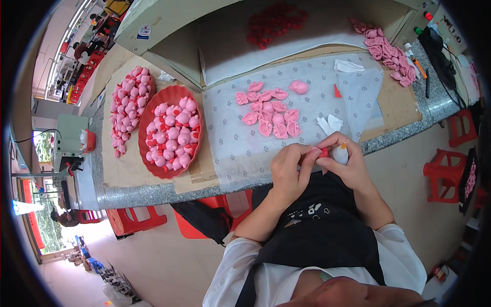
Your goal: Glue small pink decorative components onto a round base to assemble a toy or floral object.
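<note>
My left hand [291, 171] is closed, its fingertips pinching a small red piece [324, 152] in front of my apron. My right hand [353, 166] meets it there, wrapped round a small white squeeze bottle [339, 155] with a yellow-orange tip. Its fingertips also touch the red piece, and fingers partly hide the rest of it. Just beyond my hands, pink cupped shell-like pieces [265, 128] lie in a group on patterned white paper [230, 158]. A rounded pink piece [298, 87] sits apart from them.
A red scalloped bowl [144, 148] holds pink rounded pieces with red parts; more are heaped [130, 97] beside it. Red pieces [279, 23] lie inside a grey open-fronted booth [174, 56]. Pink shells [386, 51], crumpled tissue [330, 124] and an orange pen [420, 69] are at right.
</note>
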Action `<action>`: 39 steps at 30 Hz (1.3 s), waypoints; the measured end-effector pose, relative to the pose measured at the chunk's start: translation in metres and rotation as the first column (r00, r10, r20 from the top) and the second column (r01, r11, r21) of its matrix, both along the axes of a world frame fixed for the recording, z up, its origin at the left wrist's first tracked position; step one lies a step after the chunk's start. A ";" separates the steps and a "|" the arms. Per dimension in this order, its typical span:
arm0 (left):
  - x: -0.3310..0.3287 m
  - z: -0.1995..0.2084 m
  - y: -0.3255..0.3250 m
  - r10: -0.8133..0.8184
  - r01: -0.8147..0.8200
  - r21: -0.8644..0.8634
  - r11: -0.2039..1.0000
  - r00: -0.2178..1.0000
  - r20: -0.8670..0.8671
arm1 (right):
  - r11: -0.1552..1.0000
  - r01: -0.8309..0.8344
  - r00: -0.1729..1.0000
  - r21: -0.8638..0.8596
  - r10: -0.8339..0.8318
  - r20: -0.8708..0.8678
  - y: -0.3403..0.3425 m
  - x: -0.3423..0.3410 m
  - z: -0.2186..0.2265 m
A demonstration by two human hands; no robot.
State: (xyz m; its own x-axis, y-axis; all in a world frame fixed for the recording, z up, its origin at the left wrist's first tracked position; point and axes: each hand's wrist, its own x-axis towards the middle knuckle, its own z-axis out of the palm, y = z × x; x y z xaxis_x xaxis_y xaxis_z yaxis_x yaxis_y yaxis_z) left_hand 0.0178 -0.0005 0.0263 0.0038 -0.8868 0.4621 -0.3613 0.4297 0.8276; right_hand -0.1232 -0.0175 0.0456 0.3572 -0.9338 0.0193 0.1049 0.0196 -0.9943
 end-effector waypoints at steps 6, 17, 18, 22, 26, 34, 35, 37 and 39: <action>0.001 -0.004 0.000 -0.106 0.134 0.146 0.980 0.977 -0.185 | 0.995 0.003 0.984 0.099 -0.021 0.176 0.004 0.005 -0.007; 0.014 -0.017 -0.007 -0.372 0.430 -0.023 0.902 0.750 -0.547 | 0.896 -0.116 0.898 0.429 -0.090 0.431 -0.006 0.006 -0.004; 0.013 -0.023 -0.005 -0.360 0.412 -0.038 0.911 0.744 -0.562 | 0.896 -0.119 0.897 0.429 -0.088 0.434 -0.004 0.008 -0.005; 0.008 -0.031 -0.003 -0.321 0.403 -0.035 0.915 0.671 -0.669 | 0.819 -0.237 0.810 0.522 -0.130 0.572 0.001 0.014 -0.007; 0.004 -0.024 0.000 -0.275 0.388 -0.032 0.921 0.590 -0.759 | 0.931 -0.060 0.893 0.361 -0.111 0.436 0.002 0.014 -0.003; 0.010 -0.020 -0.002 -0.003 0.642 0.033 0.766 0.054 -0.999 | 0.990 0.111 0.990 -0.082 -0.103 0.101 -0.001 -0.027 0.010; 0.009 -0.022 -0.002 -0.001 0.636 0.033 0.771 0.053 -0.999 | 0.985 0.137 0.991 -0.104 -0.136 0.013 0.001 -0.029 0.020; 0.007 -0.024 -0.001 0.064 0.704 -0.015 0.710 -0.086 -0.994 | 0.979 0.161 0.982 -0.129 -0.171 -0.074 0.004 -0.031 0.024; 0.005 -0.024 -0.002 0.047 0.722 -0.034 0.691 -0.093 -0.995 | 0.928 0.338 0.941 -0.157 -0.329 0.081 0.007 -0.035 0.023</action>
State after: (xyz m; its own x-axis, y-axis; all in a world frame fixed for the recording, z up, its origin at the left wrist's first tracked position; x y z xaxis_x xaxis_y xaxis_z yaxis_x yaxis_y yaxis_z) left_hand 0.0227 -0.0026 0.0023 -0.3242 -0.9458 -0.0187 0.9110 -0.3174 0.2632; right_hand -0.1581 -0.0109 0.0682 0.0199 -0.9808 0.1941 0.1287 -0.1900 -0.9733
